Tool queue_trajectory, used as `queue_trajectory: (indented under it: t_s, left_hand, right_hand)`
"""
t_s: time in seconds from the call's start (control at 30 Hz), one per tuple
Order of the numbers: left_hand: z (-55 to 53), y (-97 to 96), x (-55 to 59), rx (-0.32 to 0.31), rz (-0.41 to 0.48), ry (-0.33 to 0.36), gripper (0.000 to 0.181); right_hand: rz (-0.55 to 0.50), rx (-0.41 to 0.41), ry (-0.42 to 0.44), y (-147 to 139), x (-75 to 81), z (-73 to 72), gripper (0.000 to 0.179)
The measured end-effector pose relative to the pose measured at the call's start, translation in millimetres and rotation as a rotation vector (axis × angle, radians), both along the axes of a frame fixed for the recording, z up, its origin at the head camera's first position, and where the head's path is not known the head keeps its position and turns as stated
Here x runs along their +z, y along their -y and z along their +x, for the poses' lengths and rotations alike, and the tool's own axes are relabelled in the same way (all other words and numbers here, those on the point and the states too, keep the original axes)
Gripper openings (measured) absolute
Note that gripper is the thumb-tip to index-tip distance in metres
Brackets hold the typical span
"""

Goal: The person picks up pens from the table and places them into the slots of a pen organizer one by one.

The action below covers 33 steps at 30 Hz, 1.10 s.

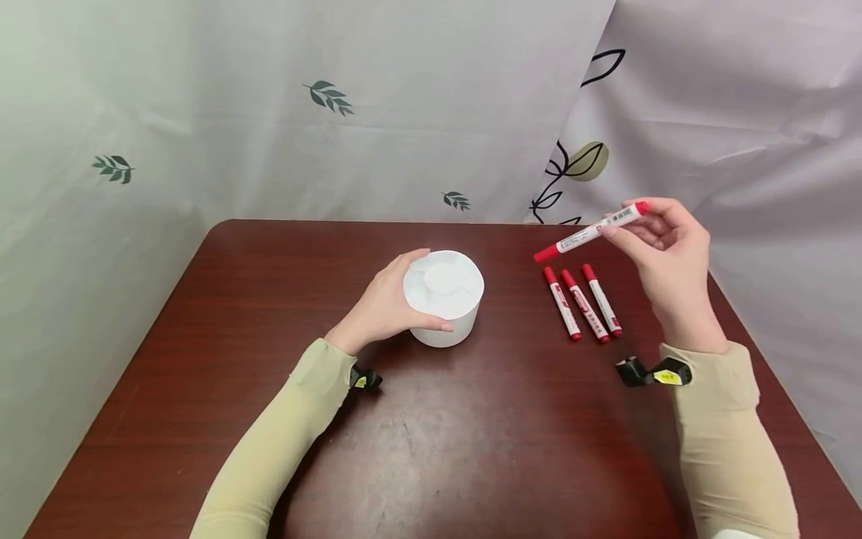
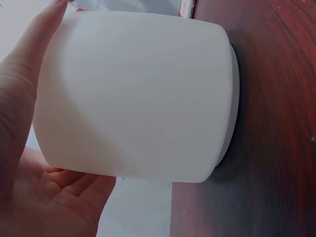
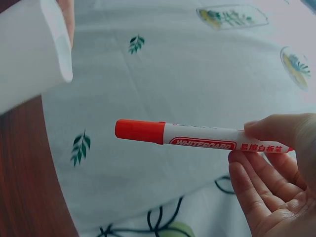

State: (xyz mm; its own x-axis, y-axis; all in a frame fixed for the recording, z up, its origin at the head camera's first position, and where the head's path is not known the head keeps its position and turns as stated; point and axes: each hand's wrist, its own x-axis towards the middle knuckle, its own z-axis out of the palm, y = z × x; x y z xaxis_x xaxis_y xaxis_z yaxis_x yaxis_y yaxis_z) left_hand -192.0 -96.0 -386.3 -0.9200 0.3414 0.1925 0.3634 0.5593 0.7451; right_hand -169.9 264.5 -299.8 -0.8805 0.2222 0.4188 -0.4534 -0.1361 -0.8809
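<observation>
A round white container [image 1: 465, 326] with inner dividers stands on the table, and my left hand [image 1: 388, 303] grips it from the left, thumb at the near side and fingers around the back. In the left wrist view the container's smooth wall [image 2: 143, 94] fills most of the picture. My right hand [image 1: 676, 251] pinches a whiteboard marker [image 3: 197, 137] between thumb and fingers, in the air to the right of the container. The marker's red cap points left and slightly down, and its white barrel carries red "WHITEBOARD" print.
Three more red-capped markers lie side by side on the dark red table [image 1: 471, 442]: a left one [image 1: 562, 303], a middle one [image 1: 585, 305] and a right one [image 1: 602, 299]. A pale curtain [image 1: 404, 150] with leaf prints hangs behind the table.
</observation>
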Motion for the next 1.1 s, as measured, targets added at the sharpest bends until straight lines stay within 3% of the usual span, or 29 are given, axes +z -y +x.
queue_trajectory:
  t_s: [0.47,0.87,1.1]
  left_hand:
    - [1.4,-0.1,-0.8,0.003,0.07,0.014,0.119]
    - [1.0,0.6,-0.8,0.001,0.073,0.034,0.114]
    - [0.2,1.6,-1.0,-0.006,0.074,0.031,0.115]
  right_hand:
    - [0.027,0.134,-0.039,44.1,7.8,-9.1,0.037]
    - [0.261,0.238,-0.023,76.0,-0.1,-22.2,0.032]
    - [0.423,0.242,0.044,89.3,-21.2,-28.0,0.031]
